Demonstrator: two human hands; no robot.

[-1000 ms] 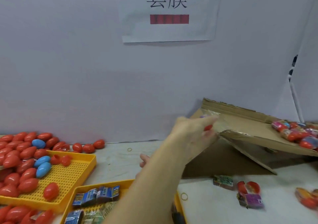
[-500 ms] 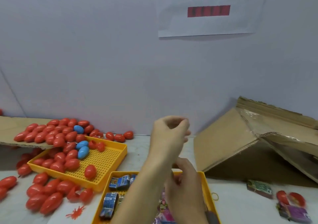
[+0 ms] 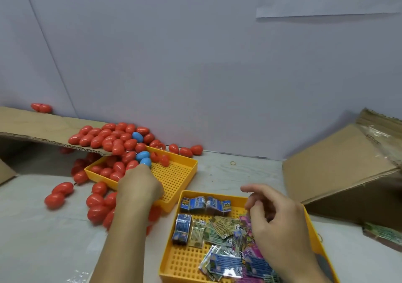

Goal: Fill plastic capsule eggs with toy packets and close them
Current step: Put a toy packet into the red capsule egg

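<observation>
Left hand (image 3: 139, 187) dropped onto blue egg (image 3: 146, 162), grip hidden; egg upright-tilted; right hand (image 3: 276, 222) loosely curled, empty.

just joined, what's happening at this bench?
A person is packing toy packets into plastic eggs. The left hand reaches into the yellow tray of eggs, fingers down among the red eggs near a blue egg; whether it grips one is hidden. The right hand hovers, fingers loosely curled, over the second yellow tray of toy packets, holding nothing visible. More eggs spill off a cardboard flap behind.
</observation>
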